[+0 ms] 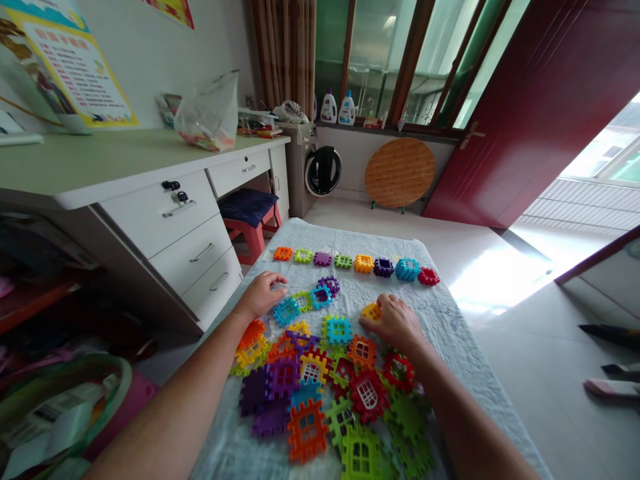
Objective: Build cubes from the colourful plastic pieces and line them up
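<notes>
My left hand hovers at the left of the cloth, fingers loosely curled and apart, holding nothing. Just right of it lies a slanting row of notched plastic building tiles: a blue tile, a lime tile, another blue tile and a purple tile. Fingers of my right hand grip a yellow building tile, partly hidden under them. Between my forearms is a mixed heap with an orange tile, a red tile and a green tile.
Across the far part of the cloth-covered table runs a row of tiles, from an orange tile to a red tile. A desk and stool stand left. A bin sits at lower left.
</notes>
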Demonstrator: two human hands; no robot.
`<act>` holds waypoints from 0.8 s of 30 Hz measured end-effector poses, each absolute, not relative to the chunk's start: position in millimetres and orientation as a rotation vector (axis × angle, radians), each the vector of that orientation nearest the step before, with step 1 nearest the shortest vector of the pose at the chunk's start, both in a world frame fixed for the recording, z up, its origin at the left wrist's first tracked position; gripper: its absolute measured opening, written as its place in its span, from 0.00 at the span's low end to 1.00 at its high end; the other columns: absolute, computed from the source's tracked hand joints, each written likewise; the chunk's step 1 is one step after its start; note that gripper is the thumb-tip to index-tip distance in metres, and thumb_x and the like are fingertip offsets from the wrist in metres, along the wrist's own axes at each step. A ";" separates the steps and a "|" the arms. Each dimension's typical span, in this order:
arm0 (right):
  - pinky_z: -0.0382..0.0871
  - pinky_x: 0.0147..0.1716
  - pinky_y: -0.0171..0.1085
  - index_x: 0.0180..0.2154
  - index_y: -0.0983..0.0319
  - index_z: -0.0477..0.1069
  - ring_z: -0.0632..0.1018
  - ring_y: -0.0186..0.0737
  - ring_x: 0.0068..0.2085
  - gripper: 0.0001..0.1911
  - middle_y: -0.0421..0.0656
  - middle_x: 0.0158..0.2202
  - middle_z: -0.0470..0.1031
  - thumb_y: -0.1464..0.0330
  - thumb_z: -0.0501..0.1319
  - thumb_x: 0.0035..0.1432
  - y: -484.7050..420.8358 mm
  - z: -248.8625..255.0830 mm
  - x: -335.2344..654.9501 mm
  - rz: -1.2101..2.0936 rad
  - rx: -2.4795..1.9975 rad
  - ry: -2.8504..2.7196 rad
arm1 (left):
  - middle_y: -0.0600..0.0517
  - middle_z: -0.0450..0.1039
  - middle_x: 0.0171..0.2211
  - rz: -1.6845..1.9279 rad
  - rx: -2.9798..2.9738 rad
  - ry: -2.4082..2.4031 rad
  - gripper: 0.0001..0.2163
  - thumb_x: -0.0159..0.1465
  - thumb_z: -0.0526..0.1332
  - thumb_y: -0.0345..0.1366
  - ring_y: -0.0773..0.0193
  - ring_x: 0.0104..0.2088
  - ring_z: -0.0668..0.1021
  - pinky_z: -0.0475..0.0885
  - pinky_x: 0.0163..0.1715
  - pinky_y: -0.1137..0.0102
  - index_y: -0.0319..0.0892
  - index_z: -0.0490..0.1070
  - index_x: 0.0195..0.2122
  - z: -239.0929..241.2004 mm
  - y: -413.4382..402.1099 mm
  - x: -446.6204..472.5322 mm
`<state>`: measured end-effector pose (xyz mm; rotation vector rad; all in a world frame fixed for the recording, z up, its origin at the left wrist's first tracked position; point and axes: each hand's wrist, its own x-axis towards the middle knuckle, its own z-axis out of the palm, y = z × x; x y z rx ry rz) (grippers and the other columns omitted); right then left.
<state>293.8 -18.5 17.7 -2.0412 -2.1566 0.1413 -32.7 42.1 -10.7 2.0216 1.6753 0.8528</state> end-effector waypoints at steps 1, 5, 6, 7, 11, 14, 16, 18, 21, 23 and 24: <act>0.60 0.33 0.40 0.34 0.62 0.67 0.71 0.45 0.35 0.22 0.47 0.34 0.70 0.50 0.60 0.46 -18.4 17.9 294.4 0.145 -2.045 -2.158 | 0.50 0.71 0.37 0.848 2.035 1.665 0.12 0.52 0.59 0.40 0.59 0.37 0.74 0.70 0.41 0.66 0.42 0.73 0.35 -11.2 42.4 -33.2; 0.60 0.34 0.40 0.35 0.63 0.69 0.72 0.46 0.37 0.23 0.48 0.35 0.70 0.50 0.60 0.47 -19.5 21.1 295.3 0.177 -2.056 -2.176 | 0.50 0.70 0.37 0.844 2.068 1.643 0.11 0.52 0.59 0.39 0.59 0.38 0.74 0.70 0.42 0.65 0.42 0.73 0.34 -14.1 43.6 -35.1; 0.60 0.34 0.40 0.36 0.63 0.69 0.72 0.46 0.37 0.23 0.49 0.35 0.71 0.50 0.60 0.47 -19.8 21.7 295.2 0.185 -2.055 -2.184 | 0.50 0.70 0.38 0.841 2.072 1.635 0.11 0.52 0.60 0.39 0.58 0.38 0.74 0.70 0.43 0.65 0.42 0.73 0.35 -14.6 43.8 -35.5; 0.60 0.34 0.40 0.36 0.63 0.69 0.72 0.46 0.37 0.23 0.49 0.36 0.71 0.51 0.60 0.47 -19.9 22.0 295.2 0.188 -2.054 -2.191 | 0.49 0.70 0.38 0.837 2.073 1.625 0.11 0.52 0.60 0.39 0.58 0.38 0.74 0.70 0.43 0.65 0.42 0.73 0.35 -14.7 44.0 -35.9; 0.60 0.35 0.39 0.35 0.63 0.70 0.72 0.45 0.37 0.20 0.48 0.35 0.71 0.54 0.60 0.47 -18.4 19.1 295.0 0.169 -2.052 -2.183 | 0.49 0.70 0.39 0.821 2.067 1.588 0.12 0.52 0.60 0.40 0.57 0.40 0.74 0.70 0.44 0.63 0.42 0.74 0.36 -13.4 44.0 -38.0; 0.60 0.36 0.39 0.34 0.62 0.70 0.71 0.43 0.36 0.18 0.47 0.34 0.71 0.55 0.61 0.46 -16.6 18.1 294.5 0.180 -2.017 -2.157 | 0.49 0.71 0.38 0.829 2.069 1.575 0.12 0.52 0.60 0.40 0.57 0.40 0.74 0.70 0.45 0.63 0.42 0.74 0.36 -13.0 43.7 -38.7; 0.60 0.37 0.38 0.36 0.62 0.70 0.70 0.43 0.36 0.18 0.46 0.35 0.70 0.57 0.61 0.46 -14.5 21.2 294.5 0.188 -1.958 -2.142 | 0.49 0.71 0.38 0.849 2.071 1.577 0.11 0.52 0.60 0.40 0.57 0.40 0.74 0.70 0.45 0.63 0.43 0.74 0.35 -14.0 43.7 -38.9; 0.60 0.38 0.39 0.38 0.62 0.69 0.70 0.43 0.38 0.18 0.46 0.36 0.70 0.59 0.62 0.45 -9.8 27.9 295.4 0.174 -1.887 -2.143 | 0.49 0.71 0.38 0.868 2.073 1.581 0.10 0.52 0.60 0.39 0.57 0.41 0.74 0.70 0.46 0.62 0.43 0.73 0.34 -15.5 43.9 -39.0; 0.59 0.40 0.40 0.40 0.61 0.69 0.68 0.45 0.40 0.19 0.46 0.38 0.69 0.62 0.62 0.44 6.9 41.9 297.9 0.121 -1.801 -2.199 | 0.49 0.71 0.39 0.866 2.087 1.585 0.10 0.52 0.60 0.38 0.57 0.40 0.74 0.70 0.46 0.62 0.43 0.73 0.35 -17.2 44.2 -39.4; 0.58 0.41 0.40 0.42 0.61 0.69 0.67 0.46 0.42 0.21 0.46 0.40 0.68 0.63 0.63 0.43 26.0 51.0 299.8 0.088 -1.759 -2.252 | 0.49 0.71 0.39 0.853 2.103 1.596 0.10 0.52 0.60 0.38 0.57 0.41 0.74 0.69 0.46 0.62 0.43 0.73 0.35 -17.1 44.2 -39.6; 0.58 0.41 0.41 0.44 0.61 0.69 0.67 0.46 0.43 0.23 0.46 0.41 0.68 0.63 0.63 0.43 37.6 54.9 300.6 0.076 -1.746 -2.270 | 0.49 0.71 0.39 0.846 2.112 1.603 0.10 0.52 0.60 0.38 0.56 0.41 0.74 0.68 0.47 0.62 0.43 0.73 0.35 -16.7 44.1 -39.6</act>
